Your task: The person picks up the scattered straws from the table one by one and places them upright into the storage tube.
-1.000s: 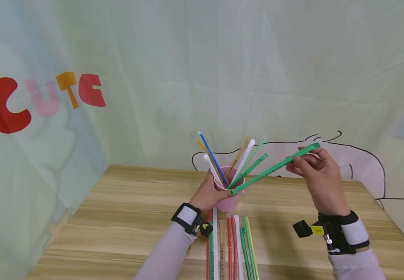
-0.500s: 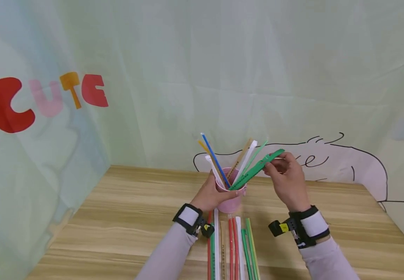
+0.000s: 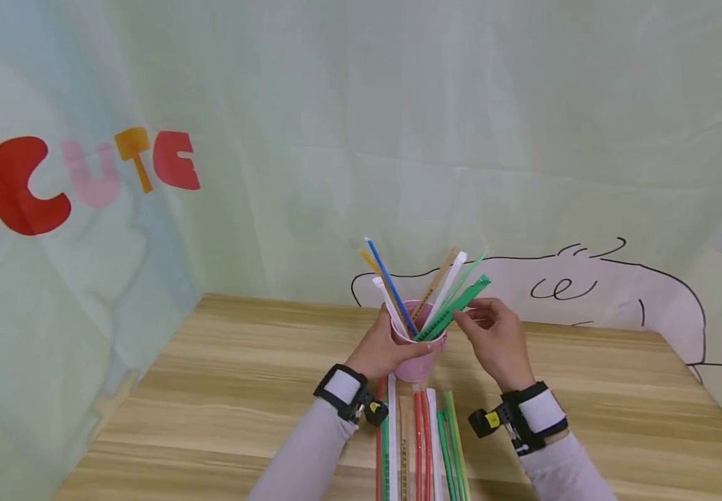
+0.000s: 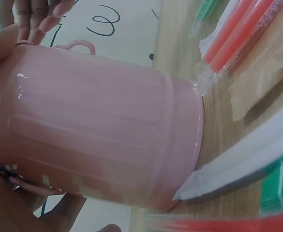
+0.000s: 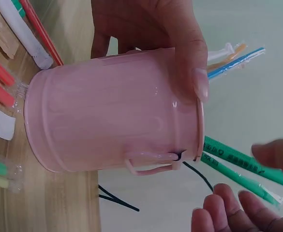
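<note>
A small pink bucket [image 3: 414, 370] with side handles stands upright on the table. My left hand [image 3: 376, 351] grips it around the upper part, thumb over the rim. Wrapped straws lean inside: a blue straw [image 3: 392, 288], white, brown and yellow ones, and green ones. My right hand [image 3: 499, 341] is beside the rim, its thumb at a green paper-wrapped straw [image 3: 461, 300] that stands in the bucket. In the right wrist view, thumb and fingertips are spread apart around the green straws [image 5: 238, 157]. The straws' lower ends are hidden inside the bucket.
In front of the bucket, more wrapped straws lie side by side: red straws [image 3: 418, 445], a brown straw [image 3: 404, 452], white ones, green ones and a yellow-green one. A wooden tabletop [image 3: 242, 390] carries everything; a printed cloth backdrop [image 3: 311, 139] hangs behind.
My right hand has moved left to the bucket, bringing the green straw from outside the rim into it. That straw has slid down among the others. My left hand keeps holding the bucket.
</note>
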Motion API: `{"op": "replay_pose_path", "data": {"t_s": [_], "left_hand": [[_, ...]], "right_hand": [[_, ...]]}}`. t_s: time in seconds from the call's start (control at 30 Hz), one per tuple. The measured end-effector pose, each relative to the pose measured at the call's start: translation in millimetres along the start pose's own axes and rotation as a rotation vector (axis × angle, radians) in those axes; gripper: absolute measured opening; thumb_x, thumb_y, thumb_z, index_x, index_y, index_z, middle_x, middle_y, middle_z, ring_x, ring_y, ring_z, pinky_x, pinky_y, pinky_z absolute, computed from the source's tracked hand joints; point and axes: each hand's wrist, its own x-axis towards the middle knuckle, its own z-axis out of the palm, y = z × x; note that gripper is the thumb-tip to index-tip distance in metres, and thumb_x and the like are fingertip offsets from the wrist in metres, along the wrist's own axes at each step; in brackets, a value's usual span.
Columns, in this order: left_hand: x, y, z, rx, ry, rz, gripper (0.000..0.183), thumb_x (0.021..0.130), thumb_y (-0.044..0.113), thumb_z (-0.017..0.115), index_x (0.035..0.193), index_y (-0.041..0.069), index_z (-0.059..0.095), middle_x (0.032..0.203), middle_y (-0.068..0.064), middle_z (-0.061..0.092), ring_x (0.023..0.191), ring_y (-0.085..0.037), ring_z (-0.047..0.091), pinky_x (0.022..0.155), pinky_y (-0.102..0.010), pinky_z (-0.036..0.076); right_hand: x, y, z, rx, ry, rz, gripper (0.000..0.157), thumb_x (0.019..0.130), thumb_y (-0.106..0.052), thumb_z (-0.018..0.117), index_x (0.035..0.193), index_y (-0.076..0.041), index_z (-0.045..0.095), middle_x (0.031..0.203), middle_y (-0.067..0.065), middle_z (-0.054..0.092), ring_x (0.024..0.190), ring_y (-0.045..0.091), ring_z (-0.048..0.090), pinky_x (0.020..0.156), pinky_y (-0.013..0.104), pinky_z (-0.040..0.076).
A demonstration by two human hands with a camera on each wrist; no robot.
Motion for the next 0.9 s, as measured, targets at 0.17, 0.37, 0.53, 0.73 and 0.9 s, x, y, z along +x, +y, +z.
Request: {"op": "replay_pose_path", "data": {"t_s": [0.17,0.37,0.53,0.73,0.9], "left_hand": [[-0.1,1.0,-0.6,0.000,-0.006,-0.013,0.086,0.074,0.038,0.083,0.143,0.025,0.033,0.132,0.001,0.052,0.116,-0.010,0.049,0.102,-0.047,0.041],[-1.9,3.2,-2.8,0.015,-0.009,0.043,0.085,0.077,0.030,0.082,0.144,0.018,0.031,0.136,-0.005,0.050,0.120,-0.014,0.047,0.104,-0.047,0.039],[-9.7,16.4,-2.8,0.004,-0.018,0.065,0.083,0.078,0.018,0.080,0.143,0.008,0.029,0.136,-0.016,0.048,0.121,-0.023,0.046,0.106,-0.049,0.037],[-16.5,26.8,-1.5,0.021,-0.011,0.076,0.086,0.077,0.011,0.080,0.145,0.005,0.027,0.137,-0.020,0.047,0.121,-0.026,0.046,0.106,-0.050,0.037],[-9.2,11.3,-0.5,0.046,0.012,0.075,0.089,0.075,0.015,0.083,0.145,0.011,0.028,0.135,-0.012,0.050,0.119,-0.018,0.048,0.106,-0.048,0.037]], "right_hand": [[-2.0,11.1,6.2,0.128,-0.148,0.087,0.083,0.086,-0.046,0.070,0.146,-0.004,0.031,0.129,0.017,0.051,0.114,0.027,0.049,0.091,0.051,0.049],[-3.5,18.2,29.7,0.287,-0.285,0.012,0.079,0.082,-0.030,0.078,0.144,-0.009,0.034,0.139,0.014,0.045,0.125,0.026,0.039,0.105,0.061,0.032],[-5.0,16.4,46.4,0.409,-0.281,0.012,0.073,0.077,-0.022,0.082,0.137,-0.009,0.041,0.132,0.014,0.050,0.120,0.025,0.043,0.101,0.052,0.037],[-6.3,15.3,50.5,0.385,-0.255,0.039,0.073,0.074,-0.020,0.084,0.133,-0.009,0.043,0.128,0.014,0.051,0.116,0.025,0.046,0.099,0.047,0.038],[-4.9,14.9,51.3,0.390,-0.281,0.028,0.068,0.075,-0.020,0.083,0.131,-0.008,0.048,0.126,0.013,0.055,0.115,0.025,0.049,0.099,0.048,0.039]]}}
